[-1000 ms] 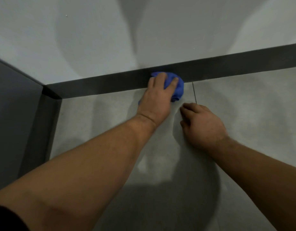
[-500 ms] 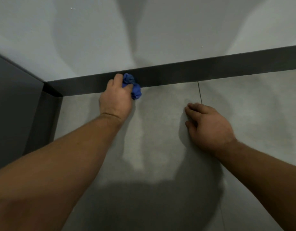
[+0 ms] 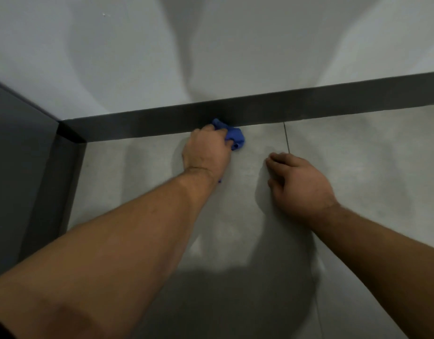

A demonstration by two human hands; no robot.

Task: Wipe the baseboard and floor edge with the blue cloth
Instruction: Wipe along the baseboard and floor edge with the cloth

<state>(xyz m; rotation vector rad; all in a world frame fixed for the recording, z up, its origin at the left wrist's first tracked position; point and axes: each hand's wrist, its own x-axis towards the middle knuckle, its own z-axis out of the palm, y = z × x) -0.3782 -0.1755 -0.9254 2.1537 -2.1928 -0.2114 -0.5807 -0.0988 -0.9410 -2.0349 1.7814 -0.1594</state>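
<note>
The left hand (image 3: pixel 206 150) gripped the bunched blue cloth (image 3: pixel 233 137) against the dark baseboard (image 3: pixel 308 106). The right hand (image 3: pixel 299 187) rested loosely curled, empty, on the floor (image 3: pixel 357 148).

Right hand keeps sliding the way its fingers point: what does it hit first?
Probably the dark grey baseboard strip. The right hand lies flat on the grey tiled floor, fingers aimed up-left toward the wall; bare tile lies between. The crumpled blue cloth sits left of that line, though depth is uncertain.
</note>
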